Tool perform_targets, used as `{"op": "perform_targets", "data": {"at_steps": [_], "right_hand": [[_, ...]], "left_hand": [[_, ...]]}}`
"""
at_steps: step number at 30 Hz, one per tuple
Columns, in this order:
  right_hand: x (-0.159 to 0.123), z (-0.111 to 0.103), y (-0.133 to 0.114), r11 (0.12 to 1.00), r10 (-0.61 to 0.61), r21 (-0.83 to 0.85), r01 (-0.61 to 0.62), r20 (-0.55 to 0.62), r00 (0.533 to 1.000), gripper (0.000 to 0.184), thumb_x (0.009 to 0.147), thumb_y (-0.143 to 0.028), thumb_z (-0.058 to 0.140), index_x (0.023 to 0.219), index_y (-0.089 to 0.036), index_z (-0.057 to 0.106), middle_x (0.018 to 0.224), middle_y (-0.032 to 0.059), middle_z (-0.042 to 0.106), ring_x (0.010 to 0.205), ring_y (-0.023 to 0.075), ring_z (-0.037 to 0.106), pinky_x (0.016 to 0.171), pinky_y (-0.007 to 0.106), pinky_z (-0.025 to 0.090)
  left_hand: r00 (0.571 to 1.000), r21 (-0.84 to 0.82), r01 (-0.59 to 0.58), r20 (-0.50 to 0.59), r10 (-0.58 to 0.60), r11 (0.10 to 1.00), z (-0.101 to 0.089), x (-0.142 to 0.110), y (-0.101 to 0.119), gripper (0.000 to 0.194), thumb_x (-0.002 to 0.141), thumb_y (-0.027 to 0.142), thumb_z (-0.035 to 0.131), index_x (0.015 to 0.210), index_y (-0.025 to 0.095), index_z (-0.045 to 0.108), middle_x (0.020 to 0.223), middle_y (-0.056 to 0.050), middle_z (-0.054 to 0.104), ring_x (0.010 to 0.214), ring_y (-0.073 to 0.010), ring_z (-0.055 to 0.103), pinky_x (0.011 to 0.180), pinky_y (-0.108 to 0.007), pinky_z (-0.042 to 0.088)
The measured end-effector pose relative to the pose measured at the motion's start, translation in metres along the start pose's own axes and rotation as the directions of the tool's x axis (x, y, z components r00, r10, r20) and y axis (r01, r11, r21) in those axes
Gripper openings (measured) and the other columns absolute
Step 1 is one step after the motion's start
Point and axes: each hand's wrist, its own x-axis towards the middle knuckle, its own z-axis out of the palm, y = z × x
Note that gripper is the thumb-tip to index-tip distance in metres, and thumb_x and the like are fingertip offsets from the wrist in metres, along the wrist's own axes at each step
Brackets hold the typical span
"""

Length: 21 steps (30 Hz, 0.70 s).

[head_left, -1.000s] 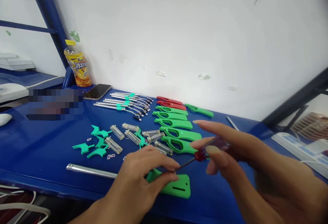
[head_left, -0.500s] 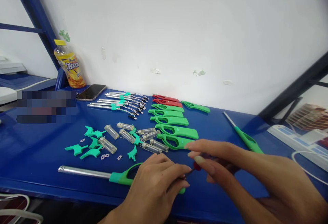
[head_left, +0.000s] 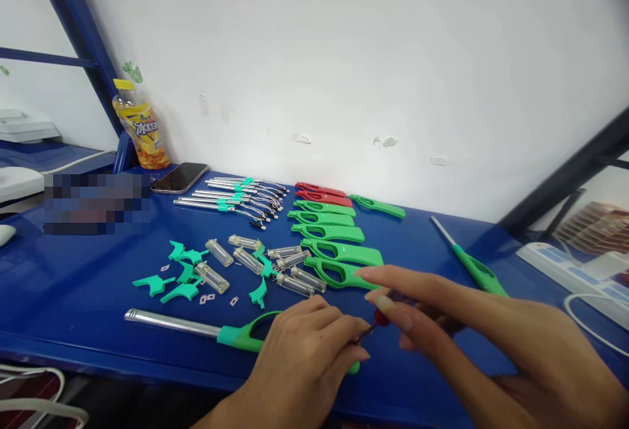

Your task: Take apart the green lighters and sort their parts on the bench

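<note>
A long-nosed green gas lighter with a silver tube lies near the front of the table, its handle mostly hidden under my left hand. The left fingers are closed over that handle, and its green end shows past them. My right hand pinches a small screwdriver with a red part and a thin dark shaft. The shaft slants down to the left thumb and forefinger; its tip is hidden there. Just beyond the hands lie green lighter handle shells and clear fuel tanks.
Teal triggers and tiny pale pieces lie at left. Behind them are silver tubes with wires, a phone and a drink bottle. Red shells sit near the wall. Another green lighter and a power strip are at right.
The whole view has shifted slightly, so things appear a little further right. Both hands keep nearly the same pose on the lighter and the screwdriver.
</note>
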Motion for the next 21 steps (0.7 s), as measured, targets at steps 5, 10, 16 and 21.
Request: {"op": "perform_targets", "data": {"at_steps": [5, 10, 16, 21], "right_hand": [[0.001, 0.000, 0.002, 0.999, -0.033, 0.026, 0.034, -0.041, 0.999, 0.032, 0.104, -0.028, 0.073, 0.126, -0.049, 0.081, 0.105, -0.0161, 0.090, 0.065, 0.0106, 0.085, 0.078, 0.010, 0.067], [0.005, -0.001, 0.001, 0.997, -0.051, 0.055, 0.051, -0.008, 0.999, 0.030, 0.104, -0.026, 0.073, 0.124, -0.045, 0.083, 0.109, -0.0148, 0.090, 0.074, 0.0100, 0.087, 0.074, 0.003, 0.062], [0.007, -0.002, 0.000, 0.996, -0.027, 0.082, 0.026, 0.013, 1.000, 0.028, 0.101, -0.024, 0.074, 0.120, -0.040, 0.087, 0.109, -0.0114, 0.090, 0.080, 0.0115, 0.088, 0.072, 0.002, 0.060], [0.007, -0.001, 0.001, 0.998, -0.003, 0.065, 0.001, 0.016, 1.000, 0.031, 0.101, -0.025, 0.073, 0.125, -0.039, 0.087, 0.109, -0.0103, 0.090, 0.074, 0.0115, 0.088, 0.067, 0.004, 0.062]], "left_hand": [[0.999, 0.004, -0.029, -0.026, 0.029, 1.000, -0.003, 0.001, 0.002, 0.013, 0.114, 0.033, 0.064, 0.110, 0.023, 0.071, 0.090, 0.001, 0.079, 0.078, -0.0206, 0.072, 0.072, -0.032, 0.058], [1.000, 0.021, -0.003, 0.009, 0.003, 1.000, -0.004, 0.001, 0.003, 0.006, 0.112, 0.028, 0.069, 0.111, 0.024, 0.074, 0.089, 0.001, 0.078, 0.084, -0.0209, 0.074, 0.079, -0.032, 0.061], [0.999, 0.059, 0.023, 0.029, -0.025, 0.998, -0.002, -0.003, 0.005, 0.027, 0.093, 0.014, 0.089, 0.111, 0.025, 0.072, 0.094, 0.004, 0.079, 0.083, -0.0218, 0.074, 0.079, -0.035, 0.061], [0.993, 0.181, 0.063, 0.090, -0.080, 0.981, -0.011, -0.015, 0.009, 0.054, 0.082, 0.014, 0.098, 0.126, 0.027, 0.070, 0.115, 0.000, 0.080, 0.097, -0.0291, 0.077, 0.093, -0.050, 0.062]]}}
